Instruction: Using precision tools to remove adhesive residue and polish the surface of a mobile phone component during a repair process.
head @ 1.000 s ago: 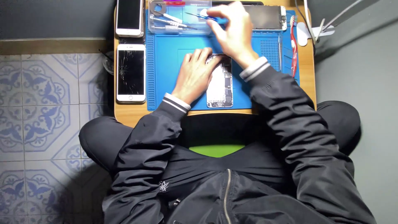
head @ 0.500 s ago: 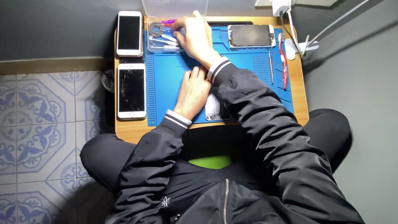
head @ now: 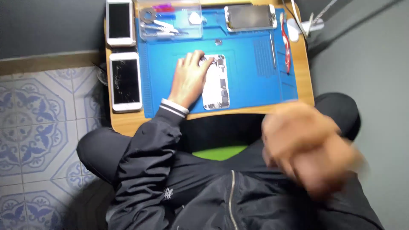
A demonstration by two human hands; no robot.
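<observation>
Centrally on the blue mat (head: 251,85) lies one opened phone (head: 216,81), long axis running near to far. Left hand (head: 188,79) lies flat and open, fingers touching its left edge, nearer by far. Right hand (head: 309,147) is raised close to camera, blurred; grip cannot be told. Two white phones (head: 124,81) left, one screen panel (head: 250,17) far.
</observation>
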